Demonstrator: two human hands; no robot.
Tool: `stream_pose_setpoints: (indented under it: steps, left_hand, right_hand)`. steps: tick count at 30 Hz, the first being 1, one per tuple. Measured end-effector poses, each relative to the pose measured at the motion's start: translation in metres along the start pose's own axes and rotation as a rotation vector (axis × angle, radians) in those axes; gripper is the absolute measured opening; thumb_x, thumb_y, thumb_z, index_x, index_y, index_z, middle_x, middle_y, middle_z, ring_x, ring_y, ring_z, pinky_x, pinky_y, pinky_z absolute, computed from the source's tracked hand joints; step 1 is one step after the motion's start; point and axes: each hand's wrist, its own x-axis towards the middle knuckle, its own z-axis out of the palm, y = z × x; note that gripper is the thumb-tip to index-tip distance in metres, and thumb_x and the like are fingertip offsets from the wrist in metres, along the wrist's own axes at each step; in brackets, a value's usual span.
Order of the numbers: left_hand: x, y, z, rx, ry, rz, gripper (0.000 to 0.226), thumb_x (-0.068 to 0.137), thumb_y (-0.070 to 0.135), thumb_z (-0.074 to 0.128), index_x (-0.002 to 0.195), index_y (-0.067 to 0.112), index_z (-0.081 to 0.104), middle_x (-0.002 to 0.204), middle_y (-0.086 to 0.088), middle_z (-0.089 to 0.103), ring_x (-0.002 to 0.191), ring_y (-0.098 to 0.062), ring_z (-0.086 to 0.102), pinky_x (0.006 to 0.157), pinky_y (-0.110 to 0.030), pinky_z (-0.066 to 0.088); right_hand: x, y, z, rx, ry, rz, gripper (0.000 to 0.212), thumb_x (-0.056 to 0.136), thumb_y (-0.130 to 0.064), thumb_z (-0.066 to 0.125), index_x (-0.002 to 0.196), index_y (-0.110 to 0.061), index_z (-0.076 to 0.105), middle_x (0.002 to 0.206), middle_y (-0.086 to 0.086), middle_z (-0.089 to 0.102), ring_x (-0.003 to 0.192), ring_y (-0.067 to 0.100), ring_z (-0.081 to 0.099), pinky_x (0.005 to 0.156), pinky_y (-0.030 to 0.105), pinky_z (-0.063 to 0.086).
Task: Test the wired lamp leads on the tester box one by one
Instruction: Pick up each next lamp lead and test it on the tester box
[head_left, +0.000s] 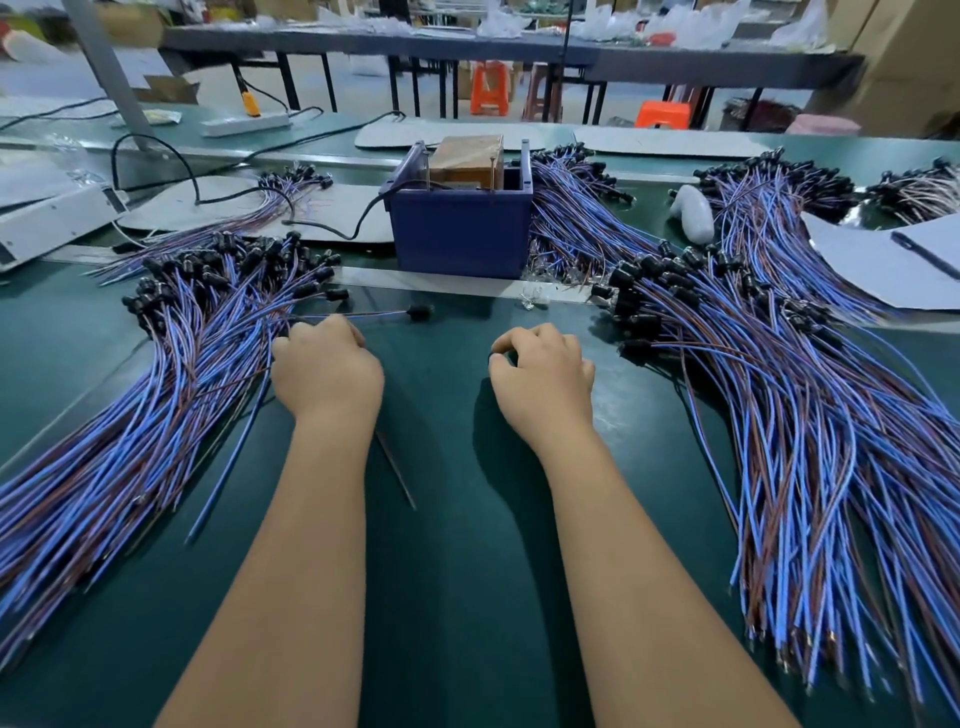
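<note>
On the green bench in front of you stand one blue tester box and two big heaps of lamp leads, the left heap and the right heap. One single lead lies just beyond your left hand, long axis crosswise, black lamp end pointing right. Your left hand's fingers curl down at that lead; whether they grip it is hidden. Your right hand rests loosely curled, holding nothing visible.
</note>
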Motion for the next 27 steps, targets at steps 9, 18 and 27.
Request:
stream_pose_setpoints:
  steps: [9,18,27]
  left_hand:
    - [0.014,-0.002,0.001,0.028,0.014,0.014,0.029,0.095,0.021,0.054,0.123,0.010,0.054,0.123,-0.023,0.054,0.107,-0.043,0.055,0.072,-0.041,0.038]
    - [0.030,-0.014,-0.010,-0.034,-0.074,0.098,0.030,0.086,0.008,0.055,0.113,0.015,0.065,0.116,-0.013,0.065,0.108,-0.036,0.058,0.074,-0.036,0.042]
    - [-0.008,0.017,-0.009,0.060,-0.351,0.429,0.026,0.093,0.008,0.041,0.118,0.007,0.044,0.120,-0.021,0.059,0.111,-0.038,0.056,0.091,-0.043,0.045]
  right_hand:
    - [-0.001,0.001,0.000,0.010,-0.006,-0.012,0.024,0.094,-0.027,0.043,0.108,-0.027,0.064,0.115,-0.006,0.050,0.115,0.018,0.035,0.093,0.032,0.020]
    - [0.000,0.000,-0.001,0.013,-0.003,0.007,0.024,0.095,-0.028,0.043,0.105,-0.027,0.064,0.114,-0.007,0.050,0.115,0.018,0.036,0.094,0.033,0.021]
    - [0.003,0.002,-0.002,0.058,-0.006,0.023,0.023,0.094,-0.027,0.044,0.108,-0.029,0.063,0.119,-0.005,0.055,0.117,0.020,0.037,0.091,0.033,0.022]
